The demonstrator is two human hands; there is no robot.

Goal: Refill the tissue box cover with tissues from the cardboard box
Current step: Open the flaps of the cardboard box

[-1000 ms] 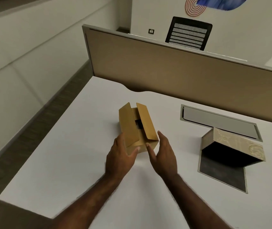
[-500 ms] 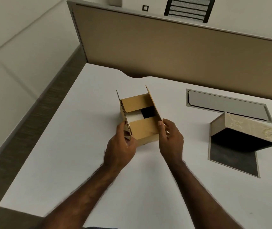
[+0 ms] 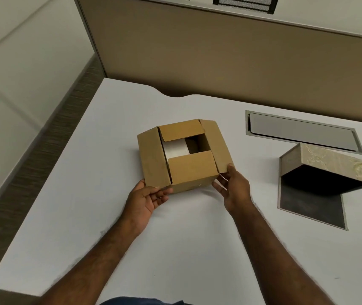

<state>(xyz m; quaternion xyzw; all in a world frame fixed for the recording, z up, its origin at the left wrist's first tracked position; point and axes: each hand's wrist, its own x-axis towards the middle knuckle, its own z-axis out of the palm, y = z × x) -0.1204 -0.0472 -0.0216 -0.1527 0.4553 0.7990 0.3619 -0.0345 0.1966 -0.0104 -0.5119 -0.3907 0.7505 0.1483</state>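
A brown cardboard box (image 3: 188, 168) stands on the white desk (image 3: 87, 194) in front of me, its two long side flaps spread outward. The two short flaps still lie partly over the opening, and a white tissue pack (image 3: 176, 147) shows between them. My left hand (image 3: 147, 199) grips the near end of the left flap. My right hand (image 3: 232, 186) pinches the near corner of the right flap. To the right, the beige patterned tissue box cover (image 3: 329, 168) stands tilted open above its dark base panel (image 3: 312, 205).
A grey cable hatch (image 3: 303, 133) is set into the desk behind the cover. A tan partition (image 3: 219, 58) runs along the desk's far edge. The desk's left edge drops to a floor strip (image 3: 32, 155) beside the wall.
The box's long flaps have gone from upright to folded flat outward, each held by one hand. The camera has moved closer and tilted down.
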